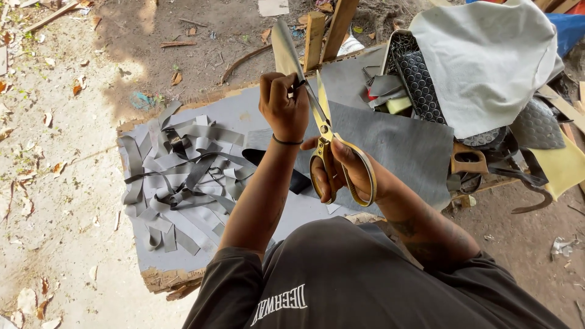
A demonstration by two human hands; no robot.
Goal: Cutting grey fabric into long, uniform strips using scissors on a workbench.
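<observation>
At the centre of the frame, your right hand grips the handles of large brass-coloured scissors, blades pointing up toward the top edge. Your left hand, just above it, is clenched around a thin grey strip that rises between the blades. Left of centre, a pile of cut grey strips lies on a grey sheet spread across the board.
</observation>
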